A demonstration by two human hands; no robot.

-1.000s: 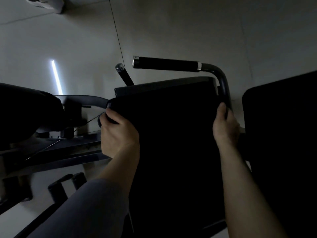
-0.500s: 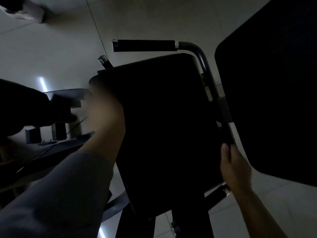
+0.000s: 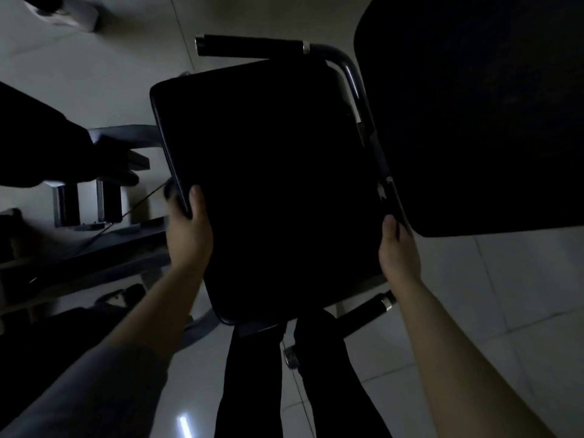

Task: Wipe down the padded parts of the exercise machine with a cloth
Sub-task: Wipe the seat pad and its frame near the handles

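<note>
The left hand (image 3: 189,229) gripped the pad (image 3: 268,184) at its left edge; the right hand (image 3: 398,251) gripped its right edge.

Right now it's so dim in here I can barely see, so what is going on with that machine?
A person is bent over the black seat pad of an exercise machine, one hand on each side of it. The left hand grips the pad's left edge, with something dark, possibly the cloth, bunched under its fingers; it is too dark to be sure. The right hand rests at the right edge, by the metal handle bar. A second dark pad sits to the right, untouched.
</note>
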